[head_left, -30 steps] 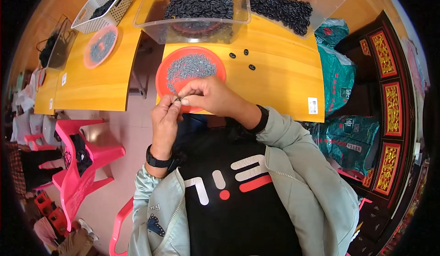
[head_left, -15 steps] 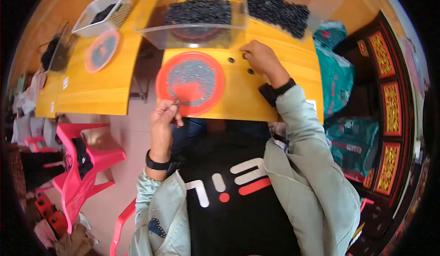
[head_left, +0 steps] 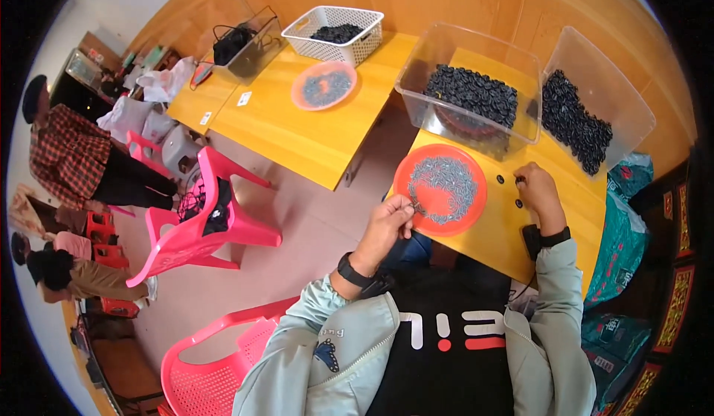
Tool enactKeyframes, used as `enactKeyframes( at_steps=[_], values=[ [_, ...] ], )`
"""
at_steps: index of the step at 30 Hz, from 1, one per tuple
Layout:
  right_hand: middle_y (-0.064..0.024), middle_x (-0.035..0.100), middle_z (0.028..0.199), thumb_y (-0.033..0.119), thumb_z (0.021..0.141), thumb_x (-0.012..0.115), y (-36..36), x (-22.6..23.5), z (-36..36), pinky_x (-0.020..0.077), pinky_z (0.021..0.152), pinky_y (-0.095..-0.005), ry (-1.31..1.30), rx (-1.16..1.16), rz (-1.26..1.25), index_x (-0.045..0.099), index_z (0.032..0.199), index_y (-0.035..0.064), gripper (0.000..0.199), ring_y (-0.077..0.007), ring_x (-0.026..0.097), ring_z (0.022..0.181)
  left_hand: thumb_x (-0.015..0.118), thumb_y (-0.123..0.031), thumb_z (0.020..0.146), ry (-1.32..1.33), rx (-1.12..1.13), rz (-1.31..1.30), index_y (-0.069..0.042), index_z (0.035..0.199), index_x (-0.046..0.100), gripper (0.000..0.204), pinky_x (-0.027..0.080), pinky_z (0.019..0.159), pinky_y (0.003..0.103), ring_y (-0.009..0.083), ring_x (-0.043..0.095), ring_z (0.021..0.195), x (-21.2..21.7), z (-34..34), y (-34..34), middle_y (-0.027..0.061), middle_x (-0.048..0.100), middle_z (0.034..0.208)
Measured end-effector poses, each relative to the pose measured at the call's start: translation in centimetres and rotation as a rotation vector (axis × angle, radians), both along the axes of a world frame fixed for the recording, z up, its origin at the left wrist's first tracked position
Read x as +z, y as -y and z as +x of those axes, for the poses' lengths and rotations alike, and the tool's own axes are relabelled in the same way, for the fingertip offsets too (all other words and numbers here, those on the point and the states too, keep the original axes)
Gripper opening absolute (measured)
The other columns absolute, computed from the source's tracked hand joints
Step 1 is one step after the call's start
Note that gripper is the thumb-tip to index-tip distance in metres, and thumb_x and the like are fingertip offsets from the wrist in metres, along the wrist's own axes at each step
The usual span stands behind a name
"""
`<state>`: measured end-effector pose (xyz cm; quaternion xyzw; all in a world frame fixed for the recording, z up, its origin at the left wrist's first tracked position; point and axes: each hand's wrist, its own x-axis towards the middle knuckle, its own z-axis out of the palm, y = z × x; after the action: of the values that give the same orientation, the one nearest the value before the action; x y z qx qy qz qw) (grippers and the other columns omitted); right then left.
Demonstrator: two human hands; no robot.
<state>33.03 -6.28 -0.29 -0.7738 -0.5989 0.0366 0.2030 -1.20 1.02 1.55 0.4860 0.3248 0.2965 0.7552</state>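
Observation:
A red plate heaped with small grey metal pieces lies on the yellow table before me. My left hand hovers at the plate's left edge, pinching a small metal piece between thumb and fingers. My right hand rests on the table right of the plate, fingertips on a small black round part. Two more black parts lie beside it. Behind the plate stand two clear bins full of black round parts.
A second yellow table at the left carries an orange plate, a white basket and a clear box. Pink plastic chairs stand on the floor to my left. Other people are at the far left.
My right hand left my left hand, reached out to the black parts right of the plate and stays there. My left hand dropped to the plate's left edge. My head turned, so the view shifted.

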Motion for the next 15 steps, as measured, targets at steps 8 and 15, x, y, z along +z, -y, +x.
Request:
enactKeyframes(
  at_steps=[8,15],
  values=[
    [-0.0177,0.059,0.072,0.004,0.069,0.062,-0.2,1.0,-0.7,0.0466,0.064,-0.0401,-0.106,-0.1,-0.082,0.056,0.075,0.0003,0.009,-0.0359,0.058,0.073,0.05,-0.016,0.09,-0.042,0.005,-0.011,-0.007,0.084,0.053,0.011,0.038,0.054,0.021,0.0093,0.049,0.055,0.1,-0.1,0.0,0.0005,0.053,0.066],
    [-0.0188,0.06,0.073,0.002,0.068,0.062,0.7,-1.1,1.1,0.0468,0.061,-0.0356,-0.023,0.026,0.058,0.06,0.082,0.0011,0.015,-0.0295,0.061,0.071,0.05,-0.015,0.091,0.035,-0.029,0.018,-0.009,0.08,0.051,0.012,0.036,0.051,0.019,0.0056,0.048,0.053,0.1,0.3,-0.1,-0.0025,0.051,0.065]
  ],
)
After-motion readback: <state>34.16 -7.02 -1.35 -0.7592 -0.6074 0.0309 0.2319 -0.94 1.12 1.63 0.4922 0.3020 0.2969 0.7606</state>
